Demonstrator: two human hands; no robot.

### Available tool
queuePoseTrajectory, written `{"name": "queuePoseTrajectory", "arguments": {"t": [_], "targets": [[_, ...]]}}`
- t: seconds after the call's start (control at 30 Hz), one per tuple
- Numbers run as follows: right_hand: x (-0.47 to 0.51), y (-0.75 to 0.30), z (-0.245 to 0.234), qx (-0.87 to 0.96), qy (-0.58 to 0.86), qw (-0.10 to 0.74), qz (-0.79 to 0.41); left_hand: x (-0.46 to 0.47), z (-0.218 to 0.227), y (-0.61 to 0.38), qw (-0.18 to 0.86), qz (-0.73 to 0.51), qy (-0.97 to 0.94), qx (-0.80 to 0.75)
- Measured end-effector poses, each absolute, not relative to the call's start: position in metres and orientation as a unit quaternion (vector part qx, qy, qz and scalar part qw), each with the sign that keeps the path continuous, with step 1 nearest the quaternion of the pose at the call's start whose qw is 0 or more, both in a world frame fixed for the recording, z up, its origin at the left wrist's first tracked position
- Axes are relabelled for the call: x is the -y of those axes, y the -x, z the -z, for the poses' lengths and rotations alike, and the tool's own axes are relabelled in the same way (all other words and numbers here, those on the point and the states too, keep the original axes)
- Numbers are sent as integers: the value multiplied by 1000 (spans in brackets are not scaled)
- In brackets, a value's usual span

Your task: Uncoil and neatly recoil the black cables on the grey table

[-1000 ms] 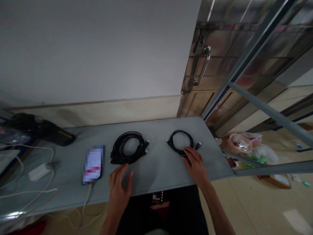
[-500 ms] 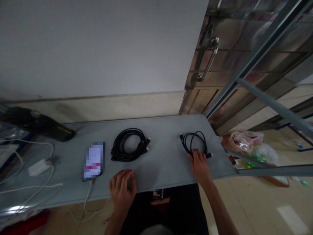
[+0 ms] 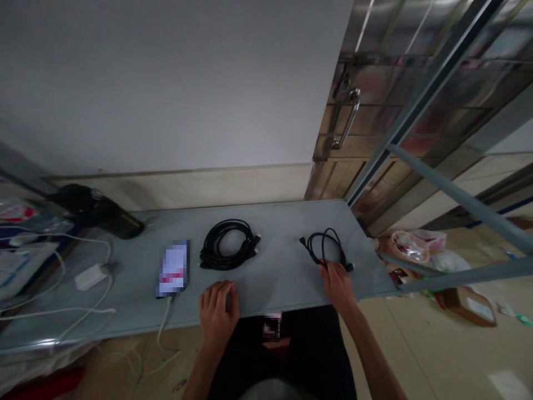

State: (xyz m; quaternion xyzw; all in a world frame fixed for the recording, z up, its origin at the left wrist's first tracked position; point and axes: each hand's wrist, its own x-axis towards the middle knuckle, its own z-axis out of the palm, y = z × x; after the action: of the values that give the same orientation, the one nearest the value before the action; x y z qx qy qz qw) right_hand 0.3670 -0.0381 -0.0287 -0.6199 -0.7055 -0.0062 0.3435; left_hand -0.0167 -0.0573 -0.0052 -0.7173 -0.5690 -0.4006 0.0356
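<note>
A small loose coil of black cable (image 3: 310,245) lies near the right end of the grey table. My right hand (image 3: 338,282) grips its near side, fingers closed around the strands; one plug sticks out to the right of the hand and another at the far left. To the left rests a larger, thicker coil of black cable (image 3: 214,258), its plugs pointing right, untouched. My left hand (image 3: 219,311) is curled at the table's front edge, below the larger coil. Something dark shows between its thumb and fingers, too unclear to name.
Left of the larger coil lies a phone (image 3: 174,269) with a white cable plugged in. Farther left are a white adapter (image 3: 90,276) with cords and a black bottle (image 3: 112,216) on its side. A metal frame post (image 3: 400,130) rises at the table's right end.
The camera view has shifted a little, so more of the left side shows. Both hands keep the same pose, with my right hand still on the small cable coil.
</note>
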Motion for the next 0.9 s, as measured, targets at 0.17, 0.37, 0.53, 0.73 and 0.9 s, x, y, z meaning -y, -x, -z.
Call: {"name": "queuePoseTrajectory", "arguments": {"t": [0.17,0.37,0.53,0.73,0.9], "targets": [[81,-316,4,670,597,431,-90,59,-4,21,-87,435,713,543],[142,-244,-21,625,590,469,-204,94,-44,-15,-348,412,692,481],[165,-222,-31,634,540,477,-282,126,-60,-64,-487,432,585,484],[163,-233,-41,564,578,449,-383,122,-71,-74,-575,415,516,481],[162,-237,-53,521,586,439,-439,114,-72,-61,-564,434,513,480]]}}
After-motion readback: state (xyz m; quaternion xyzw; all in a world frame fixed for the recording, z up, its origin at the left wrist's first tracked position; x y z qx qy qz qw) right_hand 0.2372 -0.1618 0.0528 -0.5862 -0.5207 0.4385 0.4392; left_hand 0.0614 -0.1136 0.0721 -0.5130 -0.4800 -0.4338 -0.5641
